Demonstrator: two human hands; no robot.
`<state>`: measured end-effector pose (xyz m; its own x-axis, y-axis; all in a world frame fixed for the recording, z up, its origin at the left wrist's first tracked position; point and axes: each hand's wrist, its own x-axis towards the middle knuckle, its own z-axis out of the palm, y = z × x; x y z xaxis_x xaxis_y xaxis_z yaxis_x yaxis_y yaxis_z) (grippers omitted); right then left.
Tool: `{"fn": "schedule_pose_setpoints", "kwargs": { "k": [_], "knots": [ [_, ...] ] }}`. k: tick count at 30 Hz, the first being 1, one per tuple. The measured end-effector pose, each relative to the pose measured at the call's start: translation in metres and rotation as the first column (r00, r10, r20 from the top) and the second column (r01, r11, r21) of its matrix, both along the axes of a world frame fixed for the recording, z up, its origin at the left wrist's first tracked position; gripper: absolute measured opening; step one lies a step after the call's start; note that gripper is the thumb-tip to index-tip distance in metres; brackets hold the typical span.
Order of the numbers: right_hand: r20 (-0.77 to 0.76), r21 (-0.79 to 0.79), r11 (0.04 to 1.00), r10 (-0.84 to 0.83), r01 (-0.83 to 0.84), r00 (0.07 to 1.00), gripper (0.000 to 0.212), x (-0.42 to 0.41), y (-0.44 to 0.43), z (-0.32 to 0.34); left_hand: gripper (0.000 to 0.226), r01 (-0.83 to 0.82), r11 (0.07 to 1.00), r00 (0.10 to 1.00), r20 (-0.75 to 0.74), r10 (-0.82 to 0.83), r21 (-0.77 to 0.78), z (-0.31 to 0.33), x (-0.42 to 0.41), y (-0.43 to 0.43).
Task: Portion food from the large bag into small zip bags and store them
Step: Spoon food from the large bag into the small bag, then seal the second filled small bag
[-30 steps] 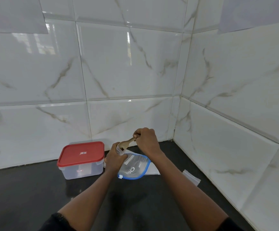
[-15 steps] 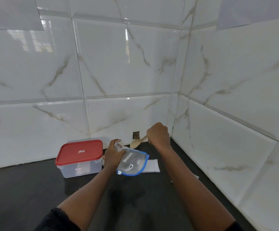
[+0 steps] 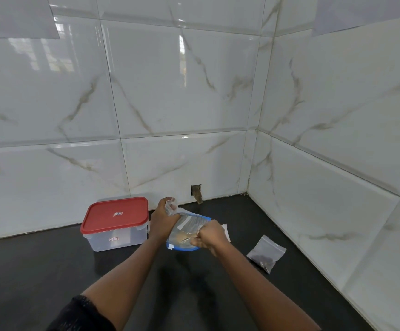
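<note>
The large clear bag with a blue rim lies tilted on the black counter, with brownish food showing inside. My left hand grips a crumpled small clear zip bag just above the large bag's upper left edge. My right hand is curled round the handle of a wooden spoon, whose bowl is down inside the large bag. A small zip bag holding dark food lies flat on the counter to the right.
A clear plastic box with a red lid, shut, stands left of my hands against the tiled wall. Flat white bags lie under the large bag. Tiled walls meet in a corner at the back right. A small hole shows in the wall base.
My right hand has brought the spoon from near the back wall down into the large bag. The left hand keeps its grip on the small bag. The filled small bag is now in view.
</note>
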<state>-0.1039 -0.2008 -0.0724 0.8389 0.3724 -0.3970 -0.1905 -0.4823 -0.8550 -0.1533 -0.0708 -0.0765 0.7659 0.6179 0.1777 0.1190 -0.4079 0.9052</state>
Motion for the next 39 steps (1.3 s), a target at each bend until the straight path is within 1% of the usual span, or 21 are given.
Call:
{"fn": "schedule_pose_setpoints", "kwargs": {
  "k": [1,3,5,7,9,11,12,14,16,18,20,22,23,25,27,28,30,31,34,36,39],
  "knots": [
    [0.01,-0.003,1.0,-0.023,0.023,1.0,0.031,-0.003,0.001,-0.008,0.055,0.014,1.0,1.0,0.003,-0.014,-0.003,0.0,-0.001,0.0],
    [0.022,-0.009,0.997,-0.078,0.078,0.997,0.007,-0.014,-0.002,-0.015,0.053,0.04,0.999,0.999,-0.01,-0.04,0.006,-0.002,-0.002,0.0],
    [0.095,-0.069,0.993,-0.089,0.096,0.992,0.02,-0.016,-0.005,-0.027,0.052,0.08,0.996,0.996,-0.047,-0.078,0.035,-0.003,-0.003,0.0],
    [0.191,-0.152,0.986,-0.034,0.063,0.981,0.025,-0.018,-0.005,-0.038,0.052,0.12,0.99,0.988,-0.103,-0.112,0.073,-0.006,-0.003,0.0],
    [0.245,-0.227,0.973,0.017,0.041,0.969,0.026,-0.018,-0.006,-0.045,0.055,0.146,0.985,0.979,-0.154,-0.13,0.095,-0.009,-0.003,0.001],
    [0.242,-0.293,0.956,0.072,0.003,0.968,0.019,-0.016,-0.011,-0.041,0.059,0.17,0.982,0.973,-0.173,-0.154,0.078,-0.01,-0.002,0.0],
    [0.222,-0.317,0.948,0.093,-0.018,0.97,0.015,-0.014,-0.014,-0.036,0.063,0.181,0.982,0.97,-0.174,-0.169,0.058,-0.01,-0.003,-0.001],
    [0.173,-0.356,0.933,0.128,-0.059,0.977,0.019,-0.005,-0.022,-0.025,0.078,0.212,0.977,0.965,-0.157,-0.209,0.004,-0.006,-0.002,-0.003],
    [0.182,-0.395,0.916,0.148,-0.065,0.972,0.021,0.003,-0.03,-0.009,0.107,0.228,0.972,0.962,-0.144,-0.233,-0.051,0.0,-0.001,-0.007],
    [0.256,-0.346,0.937,0.148,-0.053,0.955,0.014,0.009,-0.034,0.007,0.13,0.221,0.966,0.962,-0.133,-0.239,-0.136,0.008,0.001,-0.011],
    [0.352,-0.117,0.991,0.096,-0.058,0.931,0.008,0.012,-0.035,0.019,0.136,0.224,0.94,0.963,-0.089,-0.254,-0.257,0.014,0.007,-0.016],
    [0.38,0.135,0.988,0.024,-0.081,0.925,0.014,0.01,-0.034,0.029,0.124,0.211,0.889,0.969,-0.033,-0.245,-0.406,0.022,0.014,-0.023],
    [0.354,0.231,0.969,-0.003,-0.084,0.935,0.021,0.007,-0.033,0.03,0.11,0.192,0.873,0.976,-0.01,-0.219,-0.449,0.024,0.017,-0.027],
    [0.319,0.342,0.936,-0.031,-0.084,0.947,0.028,0.003,-0.029,0.032,0.085,0.182,0.869,0.979,0.0,-0.205,-0.46,0.026,0.021,-0.035],
    [0.354,0.353,0.933,-0.057,-0.077,0.934,0.026,0.001,-0.028,0.031,0.073,0.207,0.896,0.971,-0.032,-0.238,-0.393,0.021,0.026,-0.04],
    [0.368,0.361,0.93,-0.081,-0.062,0.926,0.024,0.001,-0.029,0.027,0.061,0.228,0.908,0.967,-0.031,-0.255,-0.353,0.018,0.024,-0.043],
    [0.357,0.377,0.926,-0.17,0.025,0.919,0.011,0.003,-0.03,0.024,0.027,0.255,0.91,0.965,0.025,-0.261,-0.327,0.021,0.018,-0.05],
    [0.331,0.384,0.919,-0.222,0.084,0.917,0.003,0.005,-0.031,0.023,0.019,0.254,0.907,0.967,0.058,-0.249,-0.338,0.02,0.017,-0.052],
    [0.245,0.404,0.885,-0.351,0.234,0.904,0.018,0.012,-0.038,0.018,0.017,0.233,0.897,0.972,0.113,-0.206,-0.375,0.014,0.015,-0.051],
    [0.196,0.415,0.868,-0.378,0.273,0.905,0.022,0.015,-0.043,0.015,0.01,0.185,0.902,0.982,0.102,-0.157,-0.391,0.011,0.014,-0.049],
    [0.173,0.407,0.866,-0.386,0.291,0.906,0.023,0.016,-0.048,0.01,0.007,0.154,0.896,0.988,0.067,-0.139,-0.417,0.01,0.013,-0.05]
  ]
}}
